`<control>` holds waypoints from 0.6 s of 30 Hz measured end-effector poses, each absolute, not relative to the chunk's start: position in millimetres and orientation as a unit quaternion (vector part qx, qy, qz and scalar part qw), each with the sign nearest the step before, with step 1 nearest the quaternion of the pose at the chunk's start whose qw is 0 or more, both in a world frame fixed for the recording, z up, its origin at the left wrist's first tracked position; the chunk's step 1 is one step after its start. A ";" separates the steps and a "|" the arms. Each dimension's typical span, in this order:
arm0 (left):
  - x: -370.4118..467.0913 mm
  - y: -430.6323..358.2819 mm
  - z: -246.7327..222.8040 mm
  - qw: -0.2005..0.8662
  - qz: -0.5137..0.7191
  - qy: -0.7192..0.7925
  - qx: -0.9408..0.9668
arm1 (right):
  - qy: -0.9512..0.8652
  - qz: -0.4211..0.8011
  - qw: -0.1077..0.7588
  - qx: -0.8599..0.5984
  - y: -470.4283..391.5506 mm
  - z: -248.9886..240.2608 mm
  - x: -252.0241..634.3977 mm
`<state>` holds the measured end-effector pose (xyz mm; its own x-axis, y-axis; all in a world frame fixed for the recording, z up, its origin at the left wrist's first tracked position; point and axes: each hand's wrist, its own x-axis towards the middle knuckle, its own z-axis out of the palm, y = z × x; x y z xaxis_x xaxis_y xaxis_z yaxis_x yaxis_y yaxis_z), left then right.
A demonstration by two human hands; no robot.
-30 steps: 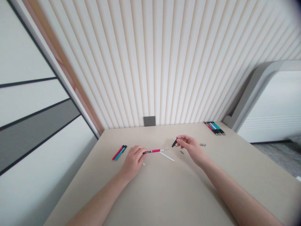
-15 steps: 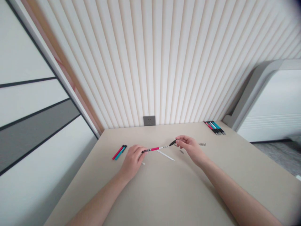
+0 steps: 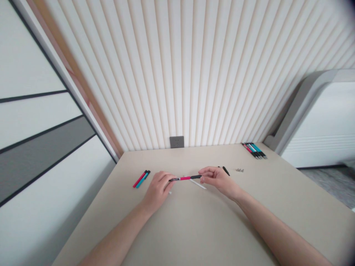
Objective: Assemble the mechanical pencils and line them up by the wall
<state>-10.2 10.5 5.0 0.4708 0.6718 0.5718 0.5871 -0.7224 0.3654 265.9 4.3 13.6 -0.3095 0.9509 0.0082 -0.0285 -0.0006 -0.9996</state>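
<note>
A pink and black pen (image 3: 185,178) lies level between my two hands above the table. My left hand (image 3: 158,187) pinches its black clip end. At the other end, the thumb and fingers of my right hand (image 3: 219,180) close on the tip of the black grip section (image 3: 195,177), which meets the pink barrel. Below the pen a thin white refill (image 3: 198,184) rests on the table. A loose black grip piece (image 3: 226,171) lies just beyond my right hand, with another dark piece partly hidden beside it. A small white bit shows by my left fingers.
On the beige table (image 3: 177,229), a pink barrel (image 3: 139,179) and a teal barrel (image 3: 143,179) lie left. Several small metal tips (image 3: 240,170) sit to the right. Several pens (image 3: 254,150) lie in a row at the back right, near the ribbed wall (image 3: 177,74).
My right hand has moved left, bringing the black grip section onto the pink barrel. The refill end and spring that showed between them are now covered. My left hand stays nearly still.
</note>
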 end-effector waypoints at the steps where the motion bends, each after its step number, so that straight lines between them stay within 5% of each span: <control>1: -10.3 10.3 5.5 0.057 0.359 0.364 0.858 | -0.569 0.575 0.419 -0.411 4.5 12.6 266.0; 18: -9.1 9.1 5.6 0.066 0.362 0.367 0.854 | -0.672 0.407 0.349 -0.510 0.2 7.7 259.5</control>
